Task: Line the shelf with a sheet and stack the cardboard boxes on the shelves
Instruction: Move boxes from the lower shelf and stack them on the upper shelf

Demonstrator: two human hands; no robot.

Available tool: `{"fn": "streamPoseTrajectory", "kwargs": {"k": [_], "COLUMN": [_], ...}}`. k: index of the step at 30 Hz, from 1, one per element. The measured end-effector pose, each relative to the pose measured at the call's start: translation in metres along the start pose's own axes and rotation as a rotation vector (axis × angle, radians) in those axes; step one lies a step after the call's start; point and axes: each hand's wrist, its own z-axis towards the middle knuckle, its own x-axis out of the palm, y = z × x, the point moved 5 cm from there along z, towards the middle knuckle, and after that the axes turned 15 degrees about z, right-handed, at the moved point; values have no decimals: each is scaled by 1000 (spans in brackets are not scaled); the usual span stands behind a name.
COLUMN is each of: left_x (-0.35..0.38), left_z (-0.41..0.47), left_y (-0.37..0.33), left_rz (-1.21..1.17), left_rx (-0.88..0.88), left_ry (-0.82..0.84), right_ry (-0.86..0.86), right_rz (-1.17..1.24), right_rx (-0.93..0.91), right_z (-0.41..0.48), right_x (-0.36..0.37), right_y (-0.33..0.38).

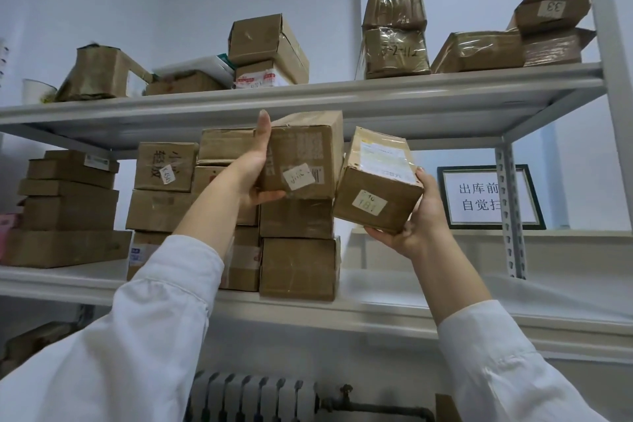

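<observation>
Stacks [298,267] already stand below both hands; left hand [255,178] grips the top box [305,151], right hand [423,219] grips a tilted box [373,188] beside it, not yet placed.

Upper shelf [308,96]: boxes in a row, several stacked in twos. Middle shelf [376,308]: box stacks at left and centre. Left hand [253,178] holds labelled box [303,156], seemingly resting on top of centre stack [298,250]. Right hand [421,219] holds second box [376,181] just right of it. Framed sign [489,197] behind, right. Radiator [253,397] below.
</observation>
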Motion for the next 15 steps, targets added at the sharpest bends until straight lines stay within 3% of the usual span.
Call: {"fn": "streamPoseTrajectory", "kwargs": {"k": [5, 15], "left_x": [2, -21], "left_z": [11, 28], "left_y": [-2, -24], "left_rz": [32, 118], "left_rx": [7, 168], "left_ry": [4, -327], "right_ry": [-11, -30], "right_rz": [-8, 20], "right_rx": [-21, -17], "right_z": [6, 11], "right_x": [1, 2], "right_y": [-5, -13]}}
